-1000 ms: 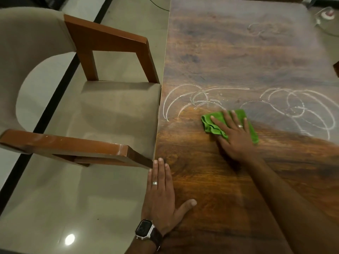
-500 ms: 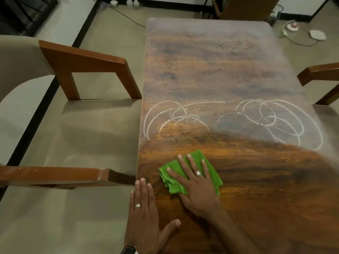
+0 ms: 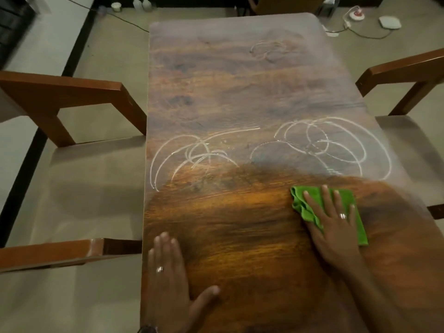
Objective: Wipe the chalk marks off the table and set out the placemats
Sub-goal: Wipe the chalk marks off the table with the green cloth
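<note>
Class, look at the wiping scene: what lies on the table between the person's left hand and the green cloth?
In the head view, only bare, already wiped wood of the table lies between the left hand and the green cloth. No chalk or object is there.

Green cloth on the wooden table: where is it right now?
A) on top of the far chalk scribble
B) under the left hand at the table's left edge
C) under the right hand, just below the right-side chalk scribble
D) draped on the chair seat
C: the green cloth lies flat under the right hand, just nearer than the right-side chalk scribble; the left hand rests bare on the wooden table.
</note>
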